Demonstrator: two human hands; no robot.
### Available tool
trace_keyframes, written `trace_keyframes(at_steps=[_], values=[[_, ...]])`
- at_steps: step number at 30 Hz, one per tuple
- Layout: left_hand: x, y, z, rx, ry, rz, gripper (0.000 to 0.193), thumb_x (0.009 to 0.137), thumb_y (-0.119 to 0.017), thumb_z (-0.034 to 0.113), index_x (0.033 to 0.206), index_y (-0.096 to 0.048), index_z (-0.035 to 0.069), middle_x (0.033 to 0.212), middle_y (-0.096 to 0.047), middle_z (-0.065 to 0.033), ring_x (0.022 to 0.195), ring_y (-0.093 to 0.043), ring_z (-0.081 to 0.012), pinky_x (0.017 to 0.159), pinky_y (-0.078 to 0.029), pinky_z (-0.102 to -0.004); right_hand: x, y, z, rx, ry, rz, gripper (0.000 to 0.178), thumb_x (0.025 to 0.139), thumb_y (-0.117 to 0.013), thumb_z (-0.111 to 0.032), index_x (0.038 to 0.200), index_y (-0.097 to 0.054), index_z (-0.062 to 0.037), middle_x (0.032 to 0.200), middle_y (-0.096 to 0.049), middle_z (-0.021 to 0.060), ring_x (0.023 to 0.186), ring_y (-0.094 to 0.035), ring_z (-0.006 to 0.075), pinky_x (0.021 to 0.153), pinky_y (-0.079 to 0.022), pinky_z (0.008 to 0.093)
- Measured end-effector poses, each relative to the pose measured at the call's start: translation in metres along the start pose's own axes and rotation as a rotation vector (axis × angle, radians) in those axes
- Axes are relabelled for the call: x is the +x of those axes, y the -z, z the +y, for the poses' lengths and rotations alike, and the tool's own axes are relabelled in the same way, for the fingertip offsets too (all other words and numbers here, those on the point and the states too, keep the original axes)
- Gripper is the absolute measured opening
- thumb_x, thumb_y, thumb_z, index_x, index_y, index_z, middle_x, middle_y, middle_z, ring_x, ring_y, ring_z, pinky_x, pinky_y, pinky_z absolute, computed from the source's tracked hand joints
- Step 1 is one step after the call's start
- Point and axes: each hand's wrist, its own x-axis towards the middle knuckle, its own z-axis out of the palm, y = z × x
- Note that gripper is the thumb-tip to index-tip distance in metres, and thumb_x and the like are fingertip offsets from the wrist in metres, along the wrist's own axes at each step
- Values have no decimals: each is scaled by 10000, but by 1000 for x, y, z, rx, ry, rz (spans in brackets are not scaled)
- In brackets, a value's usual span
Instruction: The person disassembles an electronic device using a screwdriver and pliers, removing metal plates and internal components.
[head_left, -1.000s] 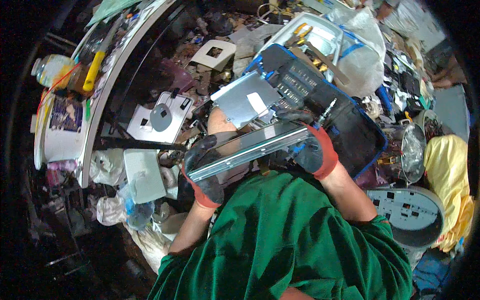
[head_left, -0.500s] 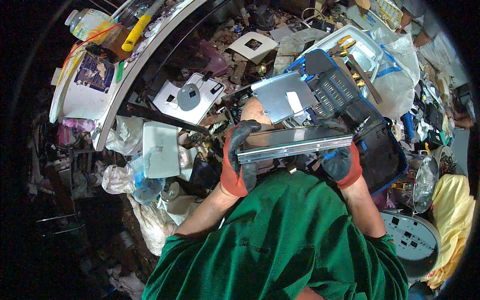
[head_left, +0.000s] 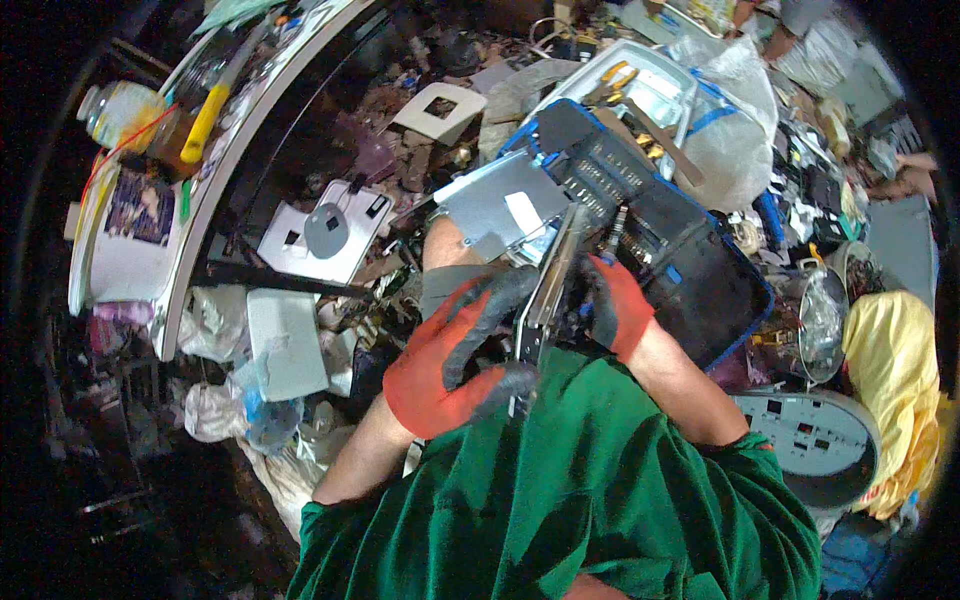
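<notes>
One flat panel (head_left: 548, 300), previously crosswise, now stands on edge between left hand (head_left: 435, 365) and right hand (head_left: 622, 310), narrow side exposed from above. Left fingers: spread wide at the panel's near end. Right fingers: partly hidden; grip cannot be determined.

Your left hand (head_left: 440, 365) is spread into a wide C, thumb held well apart from the fingers. Your right hand (head_left: 620, 312) points up and inward, its fingertips partly hidden. Your bare left forearm (head_left: 365, 455) and right forearm (head_left: 690, 385) slant toward each other.
</notes>
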Motion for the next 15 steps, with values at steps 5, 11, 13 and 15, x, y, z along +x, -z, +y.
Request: trace_keyframes(at_steps=[5, 11, 13, 15], values=[[43, -26, 8, -265, -170, 46, 858, 724, -800, 290, 1429, -421, -20, 1475, -407, -258, 1424, -326, -425, 1163, -265, -507, 6, 0, -1, -503, -62, 77, 333, 974, -597, -265, 1225, -649, -53, 1112, -696, 64, 1032, -659, 188, 902, -524, 374], [54, -32, 1, -429, -40, 112, 767, 745, -749, 204, 1398, -420, -28, 1351, -502, -201, 1297, -469, -319, 1104, -350, -419, -7, -6, 14, -519, -123, 59, 256, 968, -582, -205, 1119, -679, -24, 1003, -716, 102, 853, -707, 221, 728, -577, 397], [57, -32, 1, -434, -25, 106, 733, 744, -736, 201, 1375, -436, -22, 1313, -513, -174, 1247, -491, -291, 1077, -367, -398, -5, -2, 17, -466, -179, 136, 260, 961, -589, -211, 1111, -685, -21, 988, -718, 107, 833, -713, 231, 690, -578, 407], [60, -32, -7, -355, -56, 109, 675, 746, -725, 228, 1325, -467, -4, 1261, -508, -129, 1179, -503, -242, 1035, -387, -362, 0, 2, 15, -558, -264, 191, 316, 953, -603, -243, 1167, -672, -19, 1066, -712, 121, 906, -708, 248, 753, -570, 444]])
